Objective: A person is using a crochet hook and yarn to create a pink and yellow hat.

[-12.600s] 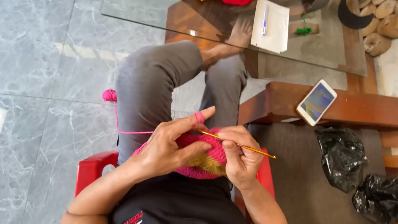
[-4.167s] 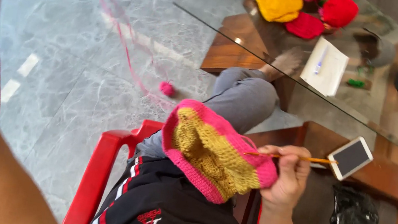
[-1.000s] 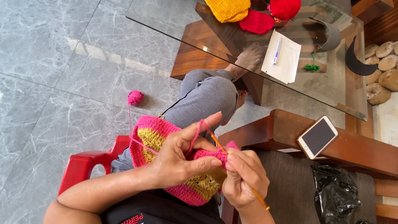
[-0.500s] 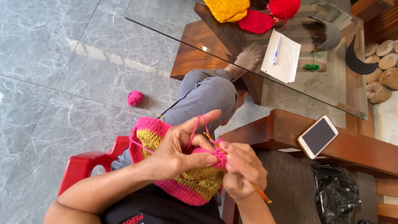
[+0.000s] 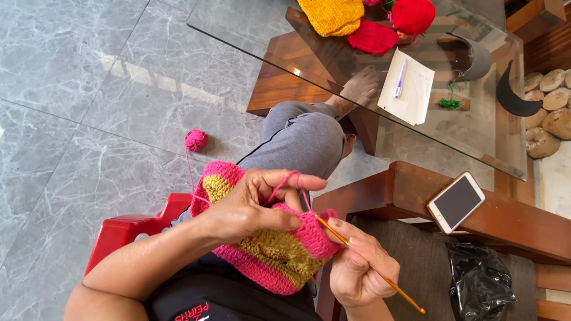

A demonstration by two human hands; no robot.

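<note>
A pink and mustard-yellow crocheted piece (image 5: 281, 258) rests in my lap. My left hand (image 5: 255, 204) grips its pink upper edge, with pink yarn looped over the raised forefinger. My right hand (image 5: 359, 267) holds an orange crochet hook (image 5: 377, 272) whose tip is at the pink edge beside my left thumb. The yarn strand runs down to a small pink yarn ball (image 5: 195, 140) on the floor to the left of my knee.
I sit on a red plastic chair (image 5: 127, 235). A glass table (image 5: 260, 12) ahead carries yellow and red crocheted pieces, a notepad with a pen (image 5: 407, 88). A phone (image 5: 456, 201) lies on a wooden bench arm. Black plastic bags (image 5: 480, 290) sit at right.
Since a second ago my hands have stayed on the piece; the hook tip has worked along the pink edge and my left forefinger has lifted the yarn loop higher.
</note>
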